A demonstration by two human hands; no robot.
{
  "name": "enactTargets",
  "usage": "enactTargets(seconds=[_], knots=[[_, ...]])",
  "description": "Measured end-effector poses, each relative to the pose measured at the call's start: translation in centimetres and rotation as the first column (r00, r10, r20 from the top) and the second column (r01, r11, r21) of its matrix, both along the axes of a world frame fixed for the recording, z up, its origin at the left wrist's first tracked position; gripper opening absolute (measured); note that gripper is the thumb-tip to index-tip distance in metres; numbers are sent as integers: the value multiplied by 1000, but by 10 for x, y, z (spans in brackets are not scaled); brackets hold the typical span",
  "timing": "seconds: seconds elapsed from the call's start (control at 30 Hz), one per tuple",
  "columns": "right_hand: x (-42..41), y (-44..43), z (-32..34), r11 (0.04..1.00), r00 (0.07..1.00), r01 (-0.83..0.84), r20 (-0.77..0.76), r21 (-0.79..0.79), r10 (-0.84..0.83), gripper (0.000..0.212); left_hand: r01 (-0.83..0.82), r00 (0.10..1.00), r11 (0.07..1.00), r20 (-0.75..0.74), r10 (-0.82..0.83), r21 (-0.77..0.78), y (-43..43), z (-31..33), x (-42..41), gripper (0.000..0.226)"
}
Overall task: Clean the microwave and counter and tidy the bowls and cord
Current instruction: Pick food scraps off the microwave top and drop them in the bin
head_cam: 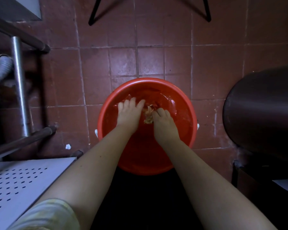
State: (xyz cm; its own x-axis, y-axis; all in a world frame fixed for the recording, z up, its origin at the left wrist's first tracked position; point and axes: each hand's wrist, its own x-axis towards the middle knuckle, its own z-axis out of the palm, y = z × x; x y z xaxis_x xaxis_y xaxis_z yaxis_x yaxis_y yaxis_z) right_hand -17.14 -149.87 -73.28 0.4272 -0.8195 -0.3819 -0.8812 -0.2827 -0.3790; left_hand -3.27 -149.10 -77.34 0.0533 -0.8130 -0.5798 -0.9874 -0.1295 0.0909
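Note:
A red plastic bucket holding water stands on the tiled floor straight below me. Both my hands are down inside it. A wet, pale yellowish cloth is bunched between them at the water's surface. My left hand lies with fingers spread, its thumb side against the cloth. My right hand has its fingers curled around the cloth's right side. Most of the cloth is hidden under the hands and water.
A metal rack with steel tubes and a grey corrugated hose stands at left. A white perforated panel is at lower left. A dark rounded bin sits at right. Black chair legs are at top. Red floor tiles surround the bucket.

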Motion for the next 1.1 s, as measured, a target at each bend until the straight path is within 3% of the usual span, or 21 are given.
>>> enactTargets(seconds=[0.2, 0.33, 0.43, 0.57, 0.7, 0.77, 0.83, 0.93, 1.1], knots=[[-17, -7, -5, 999, 999, -30, -23, 30, 31, 40, 158, 982, 982, 87, -167, 105, 12, 2, 4, 72], [-15, -12, -12, 995, 996, -79, 48, 61, 76, 36, 220, 968, 965, 94, -234, 141, 20, -4, 8, 43], [-7, -10, -25, 982, 979, -184, 96, 48, 179, 39, 234, 972, 970, 18, -236, 71, 34, -5, 11, 41], [-4, -9, -45, 979, 984, -176, 17, 98, 175, 43, 163, 980, 979, -94, -174, -122, 52, -10, 18, 35], [-11, -14, -55, 953, 978, -193, -32, 232, 206, 46, 100, 991, 961, -58, -118, -259, 53, -17, 20, 33], [-14, -15, -57, 944, 975, -194, -58, 266, 217, 43, 85, 996, 986, 2, -86, -141, 48, -15, 16, 32], [-15, -15, -57, 936, 965, -185, -123, 300, 231, 47, 54, 996, 998, 67, -56, 26, 44, -12, 13, 54], [-22, -14, -48, 913, 957, -122, -196, 389, 212, 69, 74, 993, 993, 86, -81, 87, 47, -8, 10, 79], [-37, -14, -22, 889, 949, -93, -229, 449, 215, 75, 101, 978, 968, 157, -140, 231, 64, 0, 16, 100]])
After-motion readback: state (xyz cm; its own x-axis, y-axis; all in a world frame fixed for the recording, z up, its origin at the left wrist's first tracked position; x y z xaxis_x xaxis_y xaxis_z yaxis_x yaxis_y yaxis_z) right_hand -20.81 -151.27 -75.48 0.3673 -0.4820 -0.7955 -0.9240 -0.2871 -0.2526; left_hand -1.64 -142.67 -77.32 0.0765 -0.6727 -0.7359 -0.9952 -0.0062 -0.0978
